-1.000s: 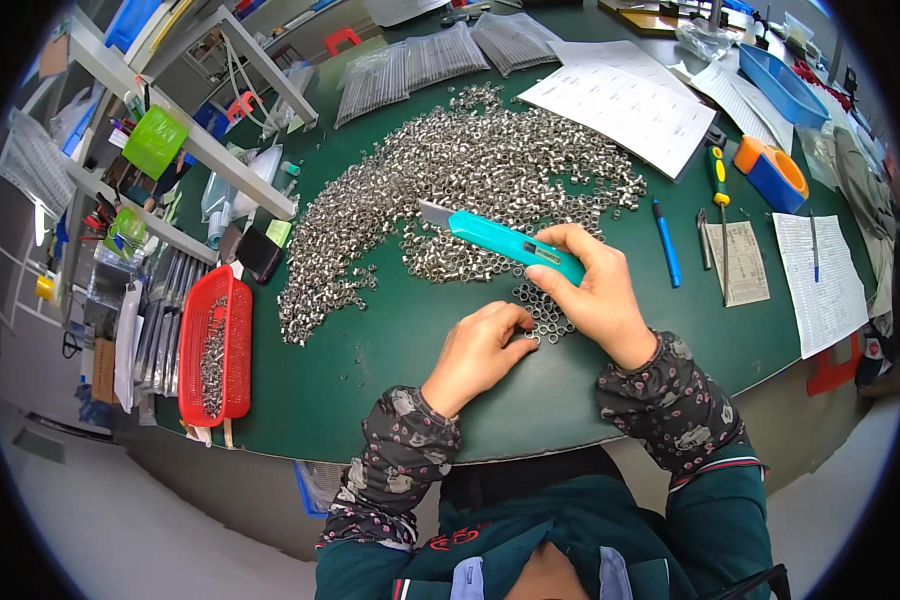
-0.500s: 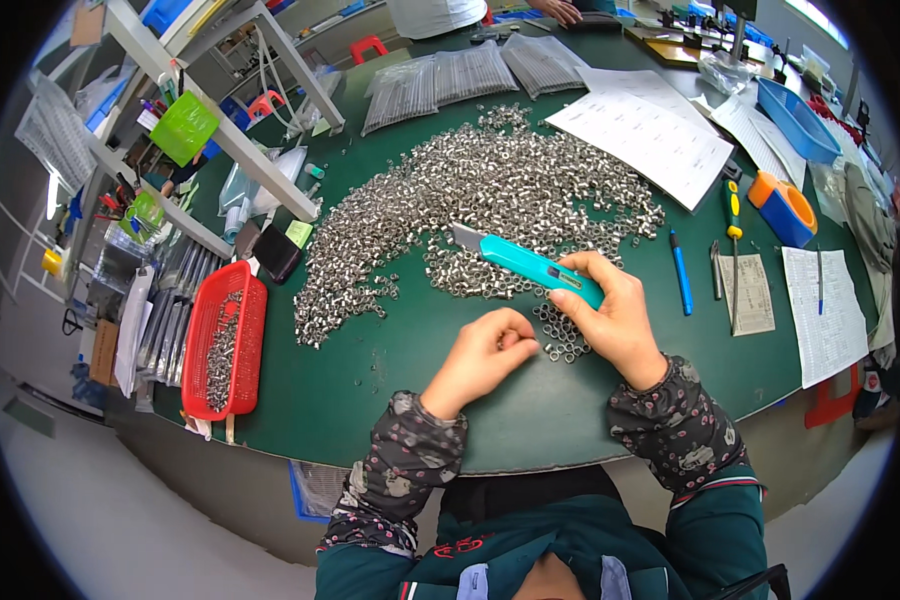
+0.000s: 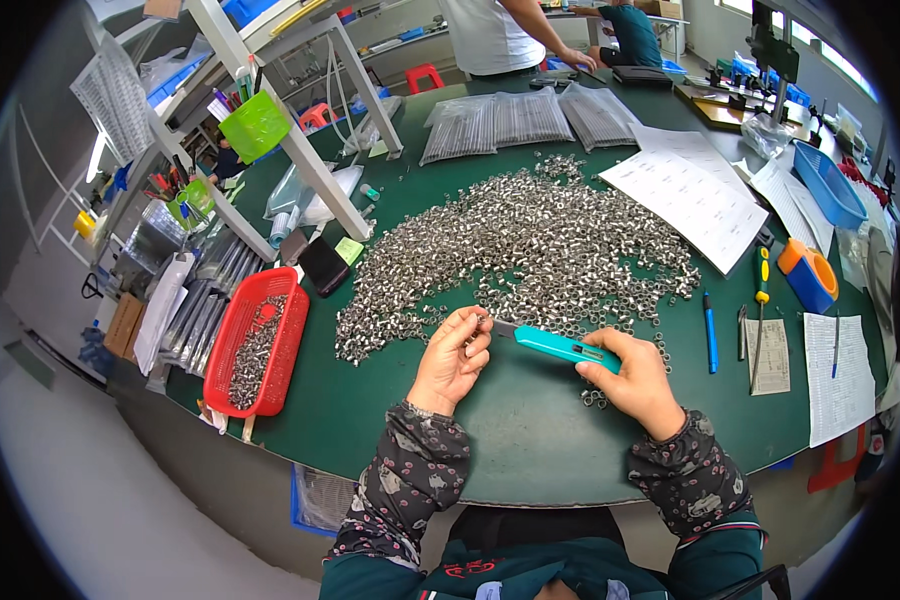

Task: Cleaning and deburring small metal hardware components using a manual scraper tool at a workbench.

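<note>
My right hand (image 3: 638, 384) is closed round the handle of a teal utility knife (image 3: 558, 346), its blade out and pointing left. My left hand (image 3: 448, 366) pinches a small metal ring (image 3: 481, 318) between thumb and fingertips, right at the blade's tip. Whether blade and ring touch, I cannot tell. Beyond both hands a wide heap of small silvery metal rings (image 3: 530, 235) spreads over the green table (image 3: 530, 450). A few loose rings (image 3: 594, 398) lie beside my right hand.
At left stands a red basket (image 3: 292, 350) with rings inside, near a dark phone-like case (image 3: 324, 266). Bagged tubes (image 3: 533, 118) and paper sheets (image 3: 685, 195) lie behind the heap. On the right are a blue pen (image 3: 710, 335), a screwdriver (image 3: 762, 275) and a tape dispenser (image 3: 808, 276).
My left hand has risen from the table to the knife's tip, now with a ring in its fingers. The knife has turned more level. The view has tilted up, showing more of the people behind.
</note>
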Motion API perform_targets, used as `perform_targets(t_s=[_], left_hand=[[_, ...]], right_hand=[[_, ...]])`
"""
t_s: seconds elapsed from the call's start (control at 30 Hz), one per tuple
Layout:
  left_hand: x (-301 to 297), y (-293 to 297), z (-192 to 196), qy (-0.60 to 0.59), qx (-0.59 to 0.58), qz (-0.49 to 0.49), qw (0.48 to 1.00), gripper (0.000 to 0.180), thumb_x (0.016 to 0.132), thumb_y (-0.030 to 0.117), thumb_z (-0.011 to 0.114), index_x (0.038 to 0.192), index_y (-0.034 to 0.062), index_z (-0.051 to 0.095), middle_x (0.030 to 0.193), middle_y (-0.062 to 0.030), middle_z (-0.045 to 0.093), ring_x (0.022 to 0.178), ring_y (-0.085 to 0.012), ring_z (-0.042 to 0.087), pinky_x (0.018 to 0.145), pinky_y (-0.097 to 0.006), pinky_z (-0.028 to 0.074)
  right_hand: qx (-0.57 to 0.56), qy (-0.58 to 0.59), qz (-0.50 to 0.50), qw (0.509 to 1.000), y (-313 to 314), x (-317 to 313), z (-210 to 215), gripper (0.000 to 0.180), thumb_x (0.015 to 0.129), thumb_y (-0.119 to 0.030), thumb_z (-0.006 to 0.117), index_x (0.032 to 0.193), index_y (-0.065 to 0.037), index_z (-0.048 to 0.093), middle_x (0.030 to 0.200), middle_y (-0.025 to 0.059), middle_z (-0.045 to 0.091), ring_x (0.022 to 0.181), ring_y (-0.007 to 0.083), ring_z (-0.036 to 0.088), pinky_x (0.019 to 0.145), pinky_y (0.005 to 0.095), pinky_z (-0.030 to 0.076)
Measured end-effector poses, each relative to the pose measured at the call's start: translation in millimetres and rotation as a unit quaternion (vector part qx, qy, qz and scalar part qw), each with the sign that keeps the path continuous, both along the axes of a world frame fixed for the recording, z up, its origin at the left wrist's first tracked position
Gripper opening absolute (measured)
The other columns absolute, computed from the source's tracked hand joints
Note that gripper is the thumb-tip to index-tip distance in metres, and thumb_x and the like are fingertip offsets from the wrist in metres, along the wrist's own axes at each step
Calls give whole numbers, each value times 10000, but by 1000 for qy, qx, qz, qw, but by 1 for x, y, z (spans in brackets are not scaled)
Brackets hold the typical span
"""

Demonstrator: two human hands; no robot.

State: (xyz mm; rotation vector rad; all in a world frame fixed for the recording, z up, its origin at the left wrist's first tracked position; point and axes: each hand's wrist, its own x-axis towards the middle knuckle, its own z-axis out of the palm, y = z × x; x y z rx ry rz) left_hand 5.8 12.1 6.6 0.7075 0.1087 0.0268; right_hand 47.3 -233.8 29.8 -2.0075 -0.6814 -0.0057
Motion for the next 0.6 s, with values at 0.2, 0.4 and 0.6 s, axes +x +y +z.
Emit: perform_targets(t_s=[0.2, 0.4, 0.6], left_hand=[[2, -3, 0, -2, 28, -2, 1000, 109, 903, 108, 514, 963, 32, 564, 772, -13, 507, 542, -37, 361, 391, -155, 253], [0, -7, 0, -6, 89, 12, 996, 104, 898, 115, 532, 939, 32, 578, 715, 11, 498, 522, -26, 346, 392, -153, 249], [-1, -6, -2, -1, 119, 14, 993, 106, 899, 132, 538, 909, 36, 584, 699, 12, 516, 489, -17, 338, 392, -152, 253]], right_hand=[[-20, 4, 10, 1000, 2, 0, 2, 269, 729, -268, 672, 917, -79, 633, 707, 122, 623, 613, 266, 609, 564, 350, 459], [-30, 36, 18, 999, 0, 1, 4, 264, 732, -270, 669, 918, -83, 640, 701, 123, 622, 620, 269, 610, 566, 358, 457], [-55, -19, -14, 998, 0, -2, 5, 267, 733, -272, 667, 922, -85, 645, 738, 120, 628, 634, 287, 603, 576, 369, 459]])
